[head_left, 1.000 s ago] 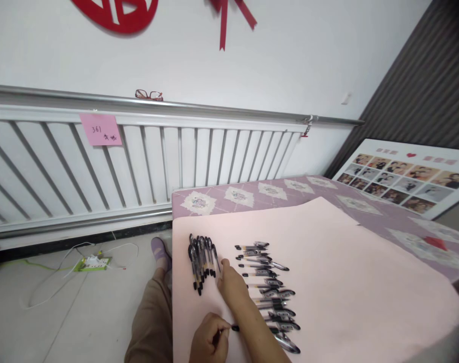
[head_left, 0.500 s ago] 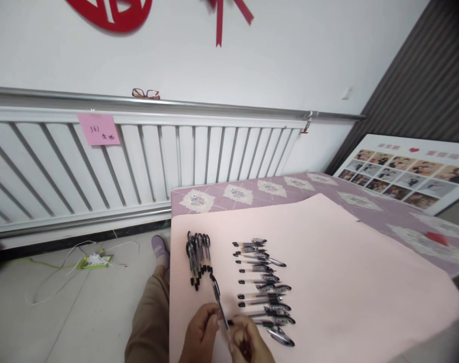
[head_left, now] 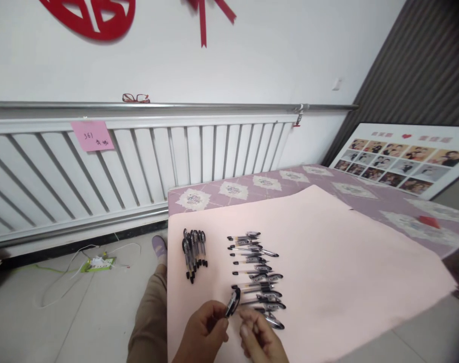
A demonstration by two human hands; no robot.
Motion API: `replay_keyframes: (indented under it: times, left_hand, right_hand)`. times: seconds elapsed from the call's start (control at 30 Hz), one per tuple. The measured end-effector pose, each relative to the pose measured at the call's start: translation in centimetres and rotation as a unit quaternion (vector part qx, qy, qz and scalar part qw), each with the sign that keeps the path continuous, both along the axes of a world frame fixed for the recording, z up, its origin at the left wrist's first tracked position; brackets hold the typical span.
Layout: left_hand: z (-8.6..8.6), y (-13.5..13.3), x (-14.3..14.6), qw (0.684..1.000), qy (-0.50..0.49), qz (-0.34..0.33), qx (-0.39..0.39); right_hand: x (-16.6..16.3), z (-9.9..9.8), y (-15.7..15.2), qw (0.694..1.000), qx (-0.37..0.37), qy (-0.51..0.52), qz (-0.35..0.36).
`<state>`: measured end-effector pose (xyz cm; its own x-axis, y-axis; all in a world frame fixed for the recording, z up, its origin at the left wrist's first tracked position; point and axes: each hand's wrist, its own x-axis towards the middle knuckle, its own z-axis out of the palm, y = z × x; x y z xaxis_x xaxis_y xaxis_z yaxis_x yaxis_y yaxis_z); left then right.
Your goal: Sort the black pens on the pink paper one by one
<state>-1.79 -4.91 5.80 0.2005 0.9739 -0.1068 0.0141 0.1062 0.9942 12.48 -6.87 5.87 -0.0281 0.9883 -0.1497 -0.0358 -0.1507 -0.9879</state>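
My left hand [head_left: 209, 325] is closed, its thumb and forefinger pinching a pen [head_left: 233, 302]. Only the pen's dark cap end with its clip shows, pointing up and to the right; the rest is hidden. Just right of it, my right hand [head_left: 257, 333] has its fingertips pressed together, and whatever is in them cannot be made out. Beyond the right hand, a column of black-capped pens [head_left: 252, 273] lies sideways, the nearest ones partly covered by the fingers. A tight bunch of similar pens [head_left: 193, 252] lies farther left, caps pointing away from me.
Pale pink paper [head_left: 328, 262] covers much of the purple patterned table [head_left: 267, 184]. A white radiator [head_left: 157, 161] stands behind it. To the right leans a photo board [head_left: 399, 161]. A power strip [head_left: 99, 263] with cables lies on the floor at left, near a person's leg [head_left: 150, 312].
The pen's cap end has moved away from the bunch, down and right, into my left fingers. Its barrel, visible between both hands before, is out of sight. The view has shifted slightly.
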Motion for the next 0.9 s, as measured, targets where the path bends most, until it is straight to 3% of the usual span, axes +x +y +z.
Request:
replay_keyframes:
  times: [0.07, 0.17, 0.37, 0.53, 0.67, 0.77, 0.9]
  left_hand:
    - [0.4, -0.4, 0.1, 0.998, 0.057, -0.014, 0.038]
    - [1.1, -0.8, 0.4, 0.978, 0.154, -0.041, 0.131]
    - [2.1, -1.1, 0.7, 0.940, 0.247, -0.083, 0.220]
    - [2.3, -1.0, 0.7, 0.939, 0.266, -0.101, 0.191]
    - [2.1, -1.0, 0.3, 0.958, 0.247, -0.091, 0.117]
    - [2.0, -1.0, 0.2, 0.967, 0.223, -0.080, 0.091]
    - [2.1, -1.1, 0.3, 0.973, 0.198, -0.081, 0.084]
  right_hand:
    - [0.8, 1.3, 0.1, 0.999, 0.003, 0.014, -0.040]
    - [1.5, 2.6, 0.0, 1.000, -0.002, 0.002, -0.028]
    - [1.8, 3.1, -0.3, 0.997, 0.008, -0.072, -0.008]
    - [3.2, 3.2, -0.5, 0.995, 0.021, -0.088, -0.038]
    - [5.8, 3.4, -0.2, 0.987, 0.056, -0.039, -0.147]
    - [6.8, 4.1, -0.1, 0.984, 0.048, 0.060, -0.161]
    - [5.7, 4.9, -0.4, 0.982, -0.005, 0.144, -0.126]
